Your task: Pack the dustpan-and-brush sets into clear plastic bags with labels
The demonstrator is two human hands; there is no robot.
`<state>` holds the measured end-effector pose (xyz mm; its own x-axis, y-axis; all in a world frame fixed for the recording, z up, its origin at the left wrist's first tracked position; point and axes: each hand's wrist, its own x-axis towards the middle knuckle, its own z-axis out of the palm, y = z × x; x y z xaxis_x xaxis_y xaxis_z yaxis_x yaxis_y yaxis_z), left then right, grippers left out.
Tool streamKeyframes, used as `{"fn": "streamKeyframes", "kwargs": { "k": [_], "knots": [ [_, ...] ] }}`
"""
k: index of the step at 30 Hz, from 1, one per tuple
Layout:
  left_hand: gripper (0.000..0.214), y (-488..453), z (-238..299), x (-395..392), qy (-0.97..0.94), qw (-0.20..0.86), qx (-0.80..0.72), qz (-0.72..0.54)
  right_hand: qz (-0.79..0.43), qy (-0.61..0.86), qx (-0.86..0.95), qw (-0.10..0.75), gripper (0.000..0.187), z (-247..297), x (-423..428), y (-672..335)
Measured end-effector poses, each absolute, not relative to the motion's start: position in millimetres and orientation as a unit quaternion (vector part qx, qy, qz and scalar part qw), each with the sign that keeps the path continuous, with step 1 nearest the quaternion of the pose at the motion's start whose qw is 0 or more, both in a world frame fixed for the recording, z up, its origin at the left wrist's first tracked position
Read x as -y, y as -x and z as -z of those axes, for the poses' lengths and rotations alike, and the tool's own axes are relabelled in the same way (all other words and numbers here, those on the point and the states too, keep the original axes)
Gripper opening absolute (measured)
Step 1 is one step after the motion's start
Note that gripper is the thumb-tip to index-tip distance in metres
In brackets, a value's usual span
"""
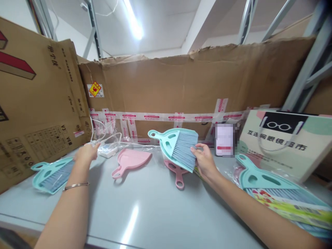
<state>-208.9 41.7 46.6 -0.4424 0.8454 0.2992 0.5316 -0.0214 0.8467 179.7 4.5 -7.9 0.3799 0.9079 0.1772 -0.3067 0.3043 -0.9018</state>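
Observation:
My right hand (204, 160) holds a teal hand brush (176, 143) by its grey bristles, lifted above a pink brush handle (178, 174) on the grey table. My left hand (86, 154) reaches far left toward a white power strip (109, 150) with white cables; whether it touches it I cannot tell. A pink dustpan (131, 160) lies flat between the two hands. Another teal brush (52, 174) rests at the left under my left forearm, which wears a thin bracelet.
Tall cardboard walls (181, 93) close off the back and left of the grey table (145, 211). At the right lie a packaged teal brush set (272, 186), a paper bag printed with glasses (285, 141) and a small dark container (225, 140).

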Motion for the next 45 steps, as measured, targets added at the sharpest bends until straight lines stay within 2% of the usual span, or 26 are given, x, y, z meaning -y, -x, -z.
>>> {"fn": "streamKeyframes", "kwargs": {
  "k": [2,3,5,7,9,11,13,15,16,18,20,22,29,31,34,35,37,40,42,45],
  "knots": [
    [0.042,186.1,-58.6,-35.6,-0.487,0.096,-0.782,-0.378,-0.447,0.402,0.379,0.703,0.051,6.1,-0.7,-176.0],
    [0.041,170.5,-62.8,-31.2,-0.511,0.120,-0.776,-0.349,-0.461,0.397,0.386,0.693,0.052,5.4,1.4,-174.1],
    [0.032,135.1,-64.7,-20.4,-0.648,0.282,-0.620,-0.341,-0.486,0.394,0.399,0.670,0.052,5.0,5.9,-170.2],
    [0.057,101.1,-58.4,-9.7,-0.736,0.423,-0.425,-0.314,-0.505,0.395,0.425,0.640,0.052,6.2,9.5,-166.8],
    [0.065,75.9,-48.3,-2.8,-0.732,0.469,-0.316,-0.380,-0.514,0.408,0.462,0.597,0.051,7.3,10.9,-165.7],
    [0.060,61.7,-39.3,-0.8,-0.717,0.495,-0.269,-0.411,-0.495,0.442,0.497,0.559,0.049,5.4,10.8,-167.5],
    [0.050,55.6,-34.5,-1.6,-0.715,0.482,-0.264,-0.432,-0.382,0.477,0.523,0.594,0.044,-1.4,11.7,-170.5],
    [0.045,52.5,-34.1,-1.5,-0.728,0.453,-0.255,-0.447,-0.194,0.472,0.574,0.640,0.033,-12.0,15.8,-171.3],
    [0.045,51.1,-35.1,-0.5,-0.740,0.438,-0.245,-0.448,-0.107,0.453,0.618,0.633,0.028,-17.6,19.2,-169.9],
    [0.047,48.0,-38.7,3.6,-0.774,0.399,-0.227,-0.437,-0.016,0.416,0.732,0.539,0.024,-27.4,27.0,-164.0],
    [0.047,45.6,-42.7,8.4,-0.809,0.345,-0.220,-0.422,0.016,0.403,0.795,0.454,0.022,-34.1,33.4,-156.4],
    [0.047,45.2,-46.1,11.6,-0.827,0.302,-0.216,-0.423,0.040,0.403,0.804,0.436,0.020,-38.2,36.7,-150.5],
    [0.047,50.3,-51.1,14.6,-0.806,0.262,-0.218,-0.483,0.000,0.366,0.781,0.505,0.017,-42.8,37.8,-144.0],
    [0.048,50.8,-51.2,17.5,-0.798,0.298,-0.222,-0.474,-0.057,0.358,0.800,0.478,0.017,-43.3,38.5,-145.2],
    [0.042,50.3,-49.4,21.6,-0.797,0.360,-0.224,-0.429,-0.151,0.335,0.842,0.394,0.007,-43.4,39.2,-149.6],
    [0.039,49.5,-48.4,22.4,-0.799,0.370,-0.228,-0.416,-0.164,0.331,0.849,0.378,0.010,-42.8,39.4,-151.1],
    [0.033,46.6,-46.3,23.1,-0.800,0.370,-0.235,-0.410,-0.177,0.328,0.852,0.366,0.014,-40.9,39.4,-152.9],
    [0.027,41.5,-44.6,23.5,-0.802,0.343,-0.234,-0.429,-0.190,0.330,0.853,0.358,0.003,-39.1,39.6,-152.2],
    [0.024,41.3,-45.8,23.8,-0.807,0.306,-0.247,-0.441,-0.165,0.345,0.840,0.384,0.008,-41.3,39.7,-151.7],
    [0.026,52.7,-51.9,21.1,-0.771,0.259,-0.296,-0.502,-0.065,0.379,0.789,0.480,0.008,-49.0,37.7,-156.4]
  ]
}}
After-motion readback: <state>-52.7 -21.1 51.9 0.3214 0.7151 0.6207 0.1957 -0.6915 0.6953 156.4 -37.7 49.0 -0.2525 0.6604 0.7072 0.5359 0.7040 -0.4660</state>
